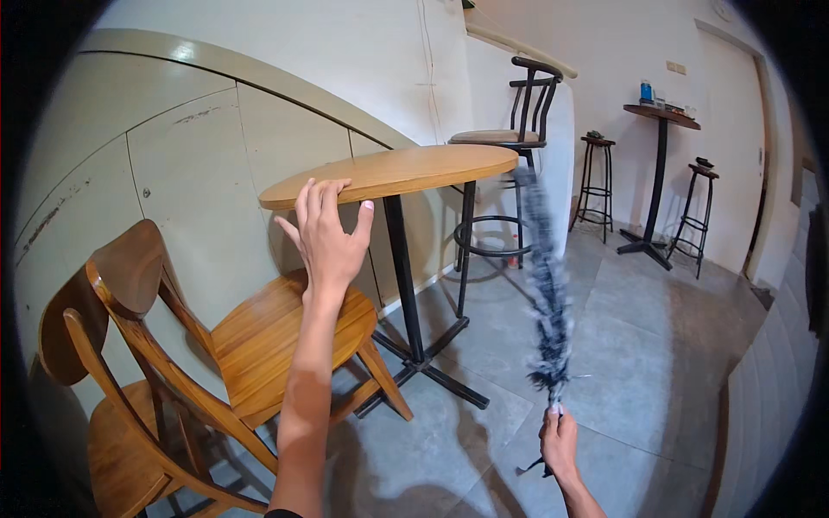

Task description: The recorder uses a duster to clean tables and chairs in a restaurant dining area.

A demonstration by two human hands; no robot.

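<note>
My left hand (333, 233) is raised with its fingers spread at the near left edge of a round wooden table (414, 169); whether the fingertips touch the edge I cannot tell. Lower right, my right hand (558, 440) is closed around the handle of a black and grey feather duster (549, 291). The duster points upward, blurred towards its tip, which is close to the table's right edge. The table stands on a black metal pedestal with a crossed foot.
Wooden chairs (295, 343) stand at the left, by cream cabinet doors (188, 162). Behind the table is a black bar stool with a padded seat (499, 136). Further back, a tall round table (662, 115) bears a blue container and glasses, with small stools (597, 140) beside it.
</note>
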